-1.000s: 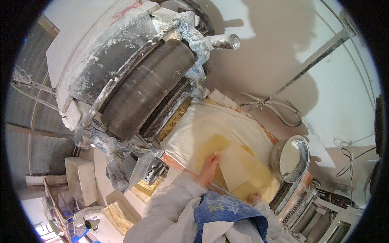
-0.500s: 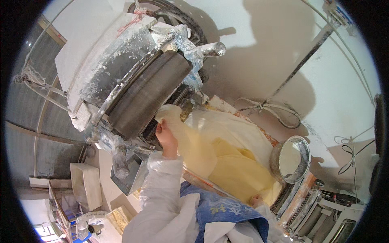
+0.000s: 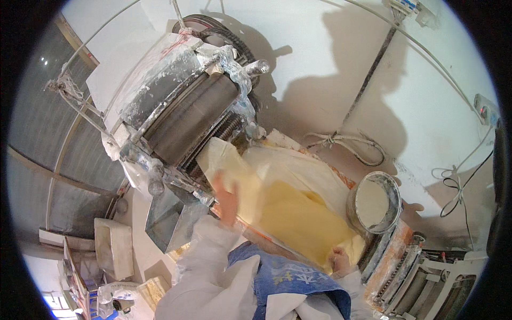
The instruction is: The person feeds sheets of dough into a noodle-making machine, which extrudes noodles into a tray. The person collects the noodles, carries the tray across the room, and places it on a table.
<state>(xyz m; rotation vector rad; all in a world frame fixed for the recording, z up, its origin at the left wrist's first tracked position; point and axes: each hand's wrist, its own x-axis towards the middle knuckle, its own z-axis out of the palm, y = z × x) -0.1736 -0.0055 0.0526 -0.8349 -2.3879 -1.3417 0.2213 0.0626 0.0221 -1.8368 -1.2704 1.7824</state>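
A pale yellow dough sheet [image 3: 298,210] comes off the lower side of a roller machine [image 3: 194,114] and lies in loose folds on a sloping board. My left hand [image 3: 226,200] is at the sheet's near edge, below the rollers. It is blurred, with thumb and fingers apart and nothing seen between them. My right hand [image 3: 340,260] rests at the sheet's lower right end, its fingers curled on the yellow edge. A paler, whitish length of dough [image 3: 298,165] lies along the board's far side.
A round metal pan with whitish contents [image 3: 373,202] stands at the board's right end. A metal hopper-like box [image 3: 169,216] is left of my forearm. Further left is a pale bin [image 3: 113,248]. More rollers [image 3: 421,288] stand at lower right. A looped cord [image 3: 352,144] hangs on the wall.
My left hand has come off the sheet's upper end near the rollers and moved down toward me, its fingers parting. My right hand shows more fully at the sheet's end. The view has shifted slightly.
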